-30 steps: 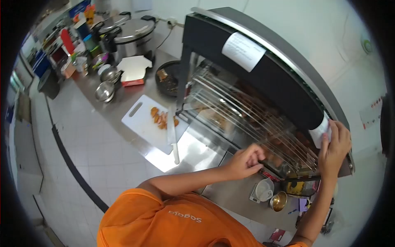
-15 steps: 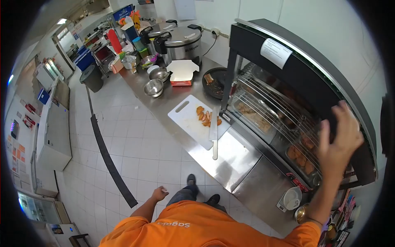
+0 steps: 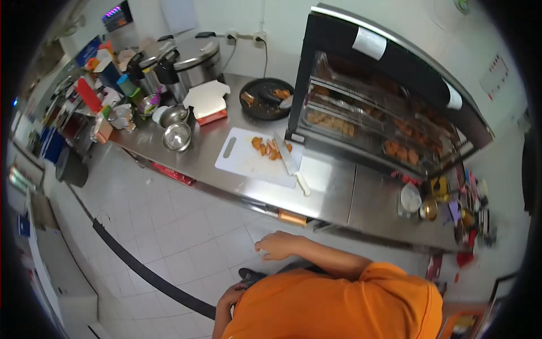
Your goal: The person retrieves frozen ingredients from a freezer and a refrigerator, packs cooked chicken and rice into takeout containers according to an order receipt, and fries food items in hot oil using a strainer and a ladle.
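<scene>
My right hand (image 3: 279, 246) is over the floor in front of the counter, fingers loosely apart, with nothing visible in it. Close to my waist hangs my left hand (image 3: 231, 295), its fingers mostly hidden against the orange shirt. On the counter lies a white cutting board (image 3: 237, 164) with sliced browned meat (image 3: 265, 148) on it. A knife (image 3: 286, 155) with a white handle rests across the board's right edge, touching neither hand. Behind it stands a glass-fronted warming cabinet (image 3: 389, 107) with trays of fried food inside.
Left of the board are an open takeaway box (image 3: 210, 116), metal bowls (image 3: 176, 137) and large rice cookers (image 3: 195, 56). A black round pan (image 3: 257, 113) holds food pieces. At the right stand a plastic tub (image 3: 410, 198) and a brass-coloured bowl (image 3: 429, 210). A black strip (image 3: 141, 265) crosses the floor.
My right hand has come down from the cabinet's front to near my waist. My left hand has drawn in to my body. The view has turned right; the cabinet's front looks lowered.
</scene>
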The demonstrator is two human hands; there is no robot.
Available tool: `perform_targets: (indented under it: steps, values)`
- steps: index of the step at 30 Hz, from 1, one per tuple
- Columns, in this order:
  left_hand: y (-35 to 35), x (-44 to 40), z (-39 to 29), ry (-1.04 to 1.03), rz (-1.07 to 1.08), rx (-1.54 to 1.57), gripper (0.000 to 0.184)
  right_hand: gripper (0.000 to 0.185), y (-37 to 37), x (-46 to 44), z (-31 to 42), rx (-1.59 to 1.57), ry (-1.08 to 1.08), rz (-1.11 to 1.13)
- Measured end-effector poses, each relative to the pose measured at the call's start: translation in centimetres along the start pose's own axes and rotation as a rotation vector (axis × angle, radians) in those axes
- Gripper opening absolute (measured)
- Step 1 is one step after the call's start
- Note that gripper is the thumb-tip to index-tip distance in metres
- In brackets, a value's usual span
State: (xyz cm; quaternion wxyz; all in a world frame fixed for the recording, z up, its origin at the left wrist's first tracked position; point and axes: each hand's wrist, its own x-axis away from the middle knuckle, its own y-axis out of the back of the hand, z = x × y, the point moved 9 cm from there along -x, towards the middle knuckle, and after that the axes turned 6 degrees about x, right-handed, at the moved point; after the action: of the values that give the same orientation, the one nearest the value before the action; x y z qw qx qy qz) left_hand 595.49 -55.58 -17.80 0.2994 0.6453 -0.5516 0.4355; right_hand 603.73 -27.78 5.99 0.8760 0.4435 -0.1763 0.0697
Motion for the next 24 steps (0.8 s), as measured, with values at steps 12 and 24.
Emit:
perform_targets:
  steps: [12, 24]
  values:
    - [19.3, 5.2, 3.9, -0.110, -0.095, -0.041, 0.038, 0.041, -0.2, -14.0, 3.7, -0.013, -0.259, 0.116]
    - [45.4, 1.4, 2.1, -0.074, 0.075, -0.606, 0.057, 0.053, 10.6, -44.7, 2.1, -0.084, -0.153, 0.139]
